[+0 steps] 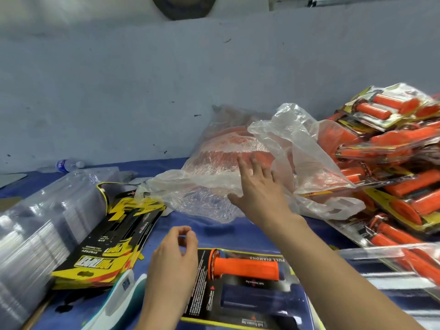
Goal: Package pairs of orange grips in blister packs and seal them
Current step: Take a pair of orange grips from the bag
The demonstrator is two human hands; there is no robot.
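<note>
1. A blue-covered surface (pixel 238 234) runs along a scuffed grey-blue wall (pixel 142 91), with a small water bottle (pixel 69 164) lying at the back left where the two meet.
2. At the left, a tall stack of clear plastic shells (pixel 35 222) leans beside a stack of yellow-and-black printed cards (pixel 102 253). A teal-and-white object (pixel 114 298) sits at the near edge just below the cards.
3. A crumpled clear plastic bag (pixel 214 167) lies in the middle of the surface against the wall, orange showing through its film.
4. At the right, a pile of sealed packs (pixel 392 148), each holding orange grips, spreads from the wall towards the near edge.
5. An open blister pack (pixel 238 303) on its dark card lies flat in front of the person. One orange grip (pixel 247 266) sits crosswise in its upper cavity, flange end to the left.
6. The left hand (pixel 176 256) hovers over the left edge of that pack, fingers loosely curled towards the thumb, with nothing seen in them.
7. The right hand (pixel 259 186) is stretched forward to the bag, fingers straight and spread, fingertips against the film, gripping nothing.
</note>
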